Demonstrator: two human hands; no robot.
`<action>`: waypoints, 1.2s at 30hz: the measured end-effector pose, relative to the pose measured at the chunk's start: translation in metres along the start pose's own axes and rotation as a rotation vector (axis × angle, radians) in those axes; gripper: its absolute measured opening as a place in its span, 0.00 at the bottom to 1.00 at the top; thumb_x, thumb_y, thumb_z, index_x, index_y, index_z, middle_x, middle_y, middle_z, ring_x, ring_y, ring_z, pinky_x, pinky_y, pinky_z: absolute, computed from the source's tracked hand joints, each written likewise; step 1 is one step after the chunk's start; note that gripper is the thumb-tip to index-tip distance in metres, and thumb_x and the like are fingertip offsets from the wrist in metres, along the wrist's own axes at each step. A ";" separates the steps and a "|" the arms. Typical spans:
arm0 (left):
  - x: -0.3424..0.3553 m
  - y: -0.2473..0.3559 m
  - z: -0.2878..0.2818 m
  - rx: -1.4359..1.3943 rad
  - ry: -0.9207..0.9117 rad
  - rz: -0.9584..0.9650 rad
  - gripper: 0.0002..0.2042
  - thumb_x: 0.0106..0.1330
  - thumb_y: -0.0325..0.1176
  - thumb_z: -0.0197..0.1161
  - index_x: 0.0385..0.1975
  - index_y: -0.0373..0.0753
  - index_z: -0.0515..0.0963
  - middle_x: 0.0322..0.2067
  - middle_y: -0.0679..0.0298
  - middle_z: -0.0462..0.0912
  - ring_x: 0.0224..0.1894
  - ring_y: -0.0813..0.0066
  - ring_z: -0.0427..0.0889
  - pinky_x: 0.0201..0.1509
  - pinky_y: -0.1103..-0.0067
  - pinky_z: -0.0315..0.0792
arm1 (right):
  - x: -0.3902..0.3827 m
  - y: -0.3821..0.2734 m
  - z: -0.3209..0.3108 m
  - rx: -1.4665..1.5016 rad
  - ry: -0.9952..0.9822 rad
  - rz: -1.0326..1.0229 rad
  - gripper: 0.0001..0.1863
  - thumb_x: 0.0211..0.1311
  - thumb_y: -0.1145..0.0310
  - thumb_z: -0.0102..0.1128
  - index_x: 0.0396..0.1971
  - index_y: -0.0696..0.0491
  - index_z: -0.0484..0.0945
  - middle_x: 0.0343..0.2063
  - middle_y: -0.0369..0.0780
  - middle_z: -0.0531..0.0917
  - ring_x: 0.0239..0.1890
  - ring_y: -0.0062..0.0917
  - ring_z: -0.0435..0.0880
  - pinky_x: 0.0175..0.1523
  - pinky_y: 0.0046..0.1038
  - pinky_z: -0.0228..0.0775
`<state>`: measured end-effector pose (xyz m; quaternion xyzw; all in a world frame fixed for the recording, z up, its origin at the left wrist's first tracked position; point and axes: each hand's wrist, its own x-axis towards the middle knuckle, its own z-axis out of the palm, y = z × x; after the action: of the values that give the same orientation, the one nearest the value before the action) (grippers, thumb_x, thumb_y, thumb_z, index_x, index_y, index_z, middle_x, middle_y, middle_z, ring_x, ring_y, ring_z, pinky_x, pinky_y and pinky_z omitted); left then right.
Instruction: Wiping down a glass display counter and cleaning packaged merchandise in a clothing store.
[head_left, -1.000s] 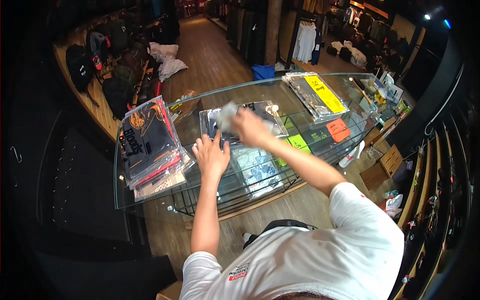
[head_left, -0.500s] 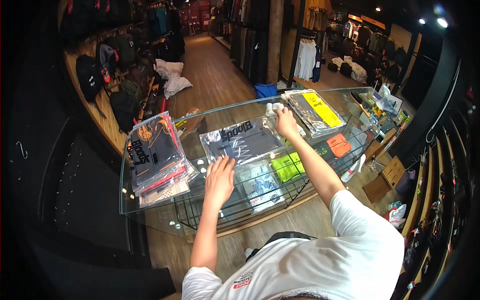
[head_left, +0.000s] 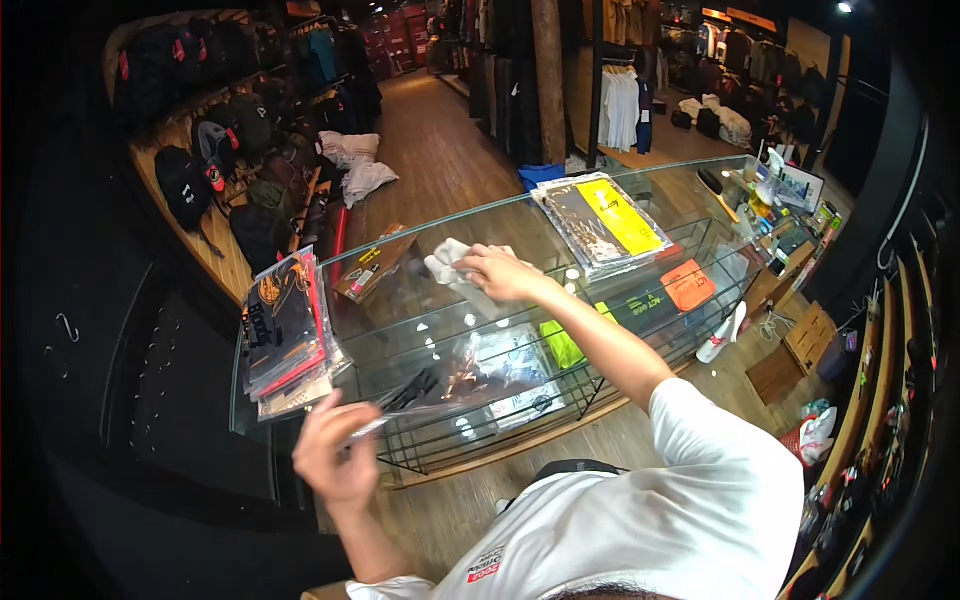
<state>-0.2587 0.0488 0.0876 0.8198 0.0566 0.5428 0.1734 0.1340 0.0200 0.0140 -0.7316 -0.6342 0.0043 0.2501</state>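
My right hand presses a whitish cloth against the top of the glass display counter, fingers closed on it. At the counter's near edge my left hand, smeared by motion, pinches one end of a clear-bagged dark garment. The bag trails to the right over the near edge. A pile of bagged garments lies just beyond the left hand, at the counter's left end. Right of the cloth lies a second pile of bagged garments, the top one black and yellow.
Under the glass show folded green and orange packs on wire shelving. A brush, bottles and a tablet crowd the right end. Backpacks hang on the left wall; white sacks sit on the floor.
My left hand has taken the bagged garment from the counter's middle and drawn it toward me and left. My right hand has moved left with the cloth.
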 end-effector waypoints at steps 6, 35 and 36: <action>0.077 0.091 0.054 0.186 -0.002 -0.066 0.11 0.54 0.15 0.61 0.38 0.32 0.80 0.30 0.56 0.84 0.32 0.59 0.83 0.41 0.73 0.76 | -0.122 -0.041 -0.093 0.879 0.004 -0.272 0.28 0.76 0.49 0.48 0.65 0.53 0.73 0.61 0.44 0.77 0.63 0.35 0.75 0.69 0.37 0.63; 0.073 -0.028 0.515 0.111 -0.496 -0.771 0.48 0.66 0.59 0.58 0.73 0.24 0.50 0.69 0.39 0.62 0.74 0.46 0.58 0.77 0.59 0.50 | -0.129 0.321 -0.128 0.411 0.252 0.454 0.41 0.64 0.58 0.67 0.72 0.60 0.60 0.69 0.53 0.66 0.72 0.41 0.66 0.75 0.33 0.55; 0.075 -0.028 0.518 0.108 -0.503 -0.763 0.49 0.65 0.56 0.60 0.73 0.24 0.47 0.70 0.37 0.61 0.75 0.45 0.56 0.77 0.58 0.49 | -0.125 0.339 -0.118 0.456 0.278 0.423 0.41 0.65 0.60 0.66 0.72 0.59 0.59 0.71 0.52 0.65 0.73 0.40 0.64 0.75 0.32 0.53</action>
<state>0.2454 -0.0195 -0.0381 0.8545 0.3388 0.2207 0.3261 0.4622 -0.1624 -0.0474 -0.7659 -0.4108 0.0980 0.4848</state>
